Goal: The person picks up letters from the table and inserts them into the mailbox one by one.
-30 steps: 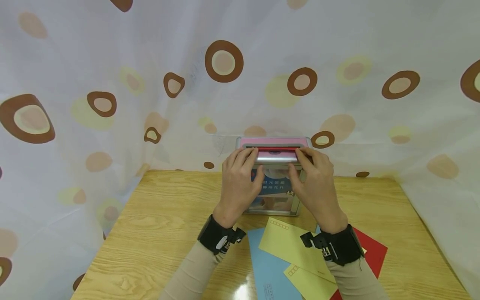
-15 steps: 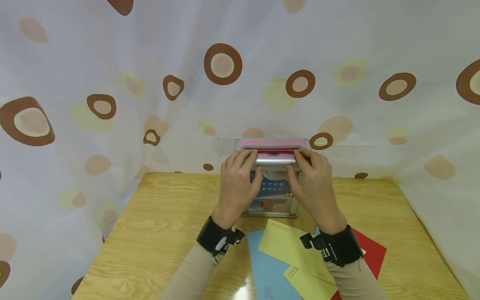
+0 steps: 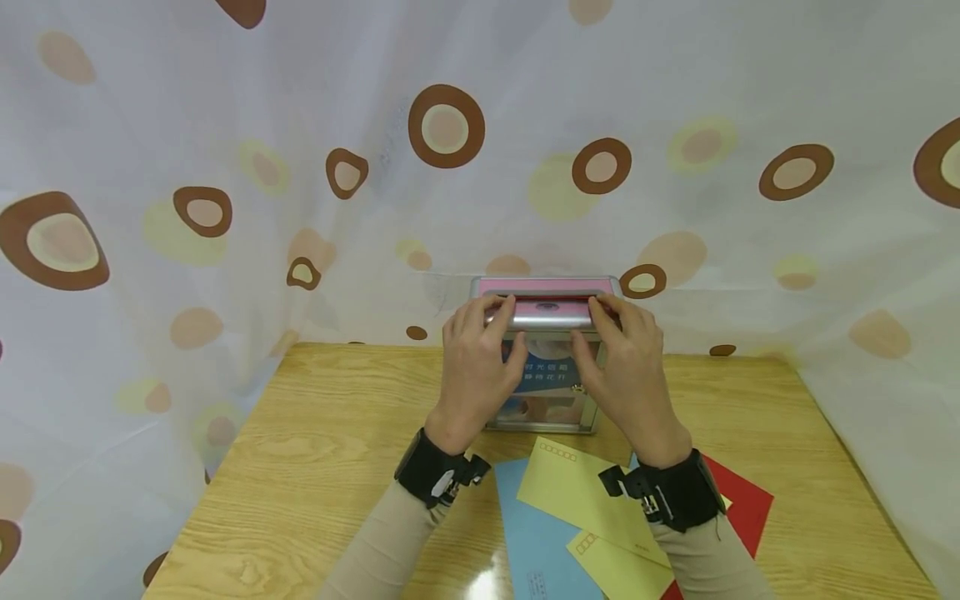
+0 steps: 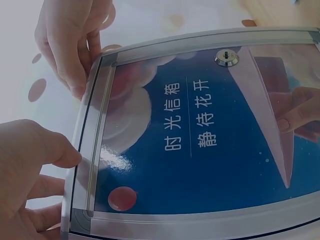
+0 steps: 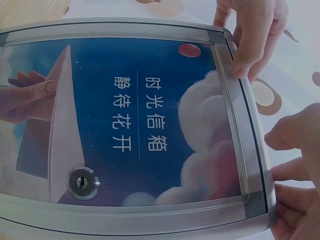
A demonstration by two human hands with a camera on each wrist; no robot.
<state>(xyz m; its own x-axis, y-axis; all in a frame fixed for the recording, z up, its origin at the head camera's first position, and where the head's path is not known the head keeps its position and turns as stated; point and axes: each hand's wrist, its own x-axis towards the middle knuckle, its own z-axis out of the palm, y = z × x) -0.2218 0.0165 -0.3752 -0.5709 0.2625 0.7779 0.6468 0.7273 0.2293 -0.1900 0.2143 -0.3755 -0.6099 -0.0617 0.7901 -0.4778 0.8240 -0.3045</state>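
A pink and silver letter box with a blue printed front stands against the back cloth. Only a thin red edge of an envelope shows in the slot on its top. At the slot's left end, my left hand rests its bent fingertips, thumb near the front edge. My right hand mirrors it at the right end. In the left wrist view the left thumb touches the box's silver frame. The right thumb sits beside the frame in the right wrist view.
In front of the box lie overlapping envelopes: a blue one, yellow ones and a red one, partly under the right forearm. A lock sits on the box's front. Patterned cloth borders the wooden table.
The red envelope has sunk into the slot; its strip between the fingertips has thinned to almost nothing. Both hands stay at almost the same place on the box.
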